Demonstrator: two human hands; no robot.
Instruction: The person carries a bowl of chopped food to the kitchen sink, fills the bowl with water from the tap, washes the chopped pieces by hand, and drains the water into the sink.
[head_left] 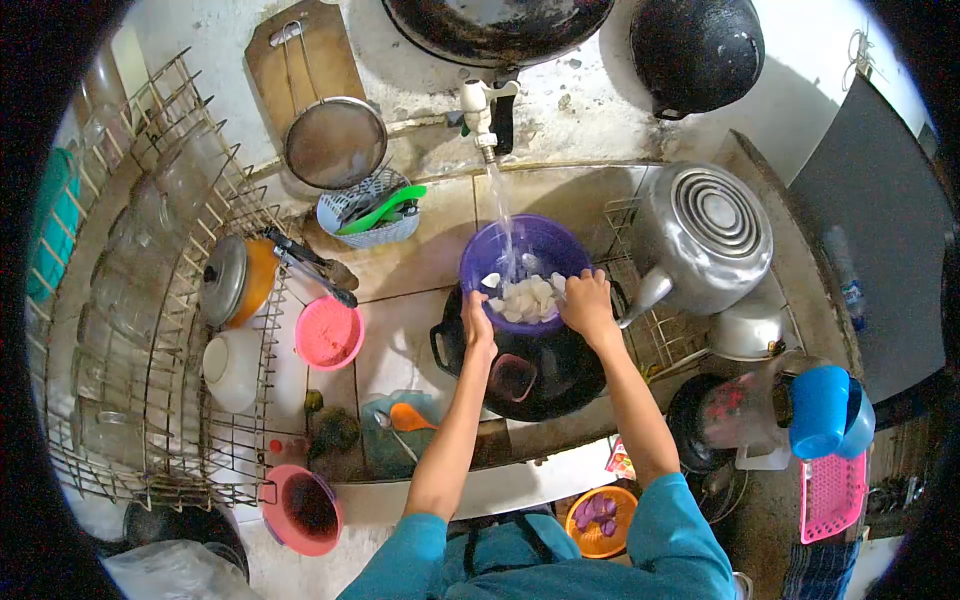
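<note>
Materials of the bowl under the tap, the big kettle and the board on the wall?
Bowl: glossy purple, probably plastic. Kettle: shiny, dented-looking silver metal, maybe aluminium. Board: matt brown, likely wood.

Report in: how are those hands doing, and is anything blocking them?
Left hand at left side of purple basin, right hand at its right. Water running onto white pieces. Black wok beneath; no visible obstruction.

Teal top [535,578], short teal sleeves [680,525], dark narrow straps [535,541] in front, bare forearms [641,410], bare hands [588,304]
</note>
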